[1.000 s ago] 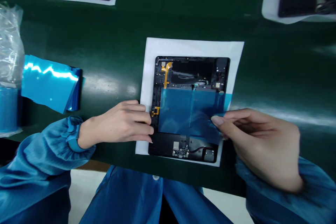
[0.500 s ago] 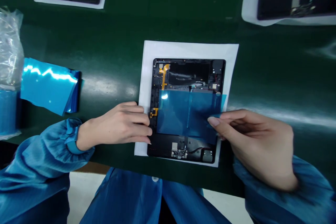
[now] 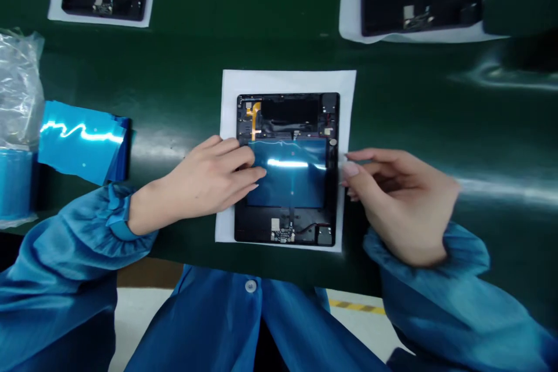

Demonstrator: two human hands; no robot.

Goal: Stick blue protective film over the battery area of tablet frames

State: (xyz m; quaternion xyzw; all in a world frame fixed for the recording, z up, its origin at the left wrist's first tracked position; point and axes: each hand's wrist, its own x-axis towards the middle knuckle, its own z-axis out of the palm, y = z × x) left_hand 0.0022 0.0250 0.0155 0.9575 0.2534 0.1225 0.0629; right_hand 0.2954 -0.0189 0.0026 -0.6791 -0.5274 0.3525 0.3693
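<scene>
A tablet without its cover [image 3: 305,226] lies on a white sheet [image 3: 288,80], its inner parts showing. Blue film [image 3: 300,180] lies flat across its middle and reflects a bright streak. My left hand [image 3: 204,177] reaches over the tablet's left edge, fingers bent but apart, with fingertips at the film's left side. Nothing shows in its grasp. Just off the tablet's right edge is my right hand [image 3: 396,203], above the sheet's border. Its thumb and forefinger stand slightly apart with nothing visible between them; the other fingers are curled.
At left lies a stack of blue films [image 3: 78,148], beside a clear plastic bag [image 3: 20,93] holding more blue pieces. Two further opened tablets lie on white sheets at the back, one at left [image 3: 120,6] and one at right [image 3: 444,17]. The table [image 3: 183,58] is dark green.
The film's right side, pinched and raised by my right hand before, now lies down on the tablet. My right hand has let go and moved off the edge; my left fingers have come onto the film.
</scene>
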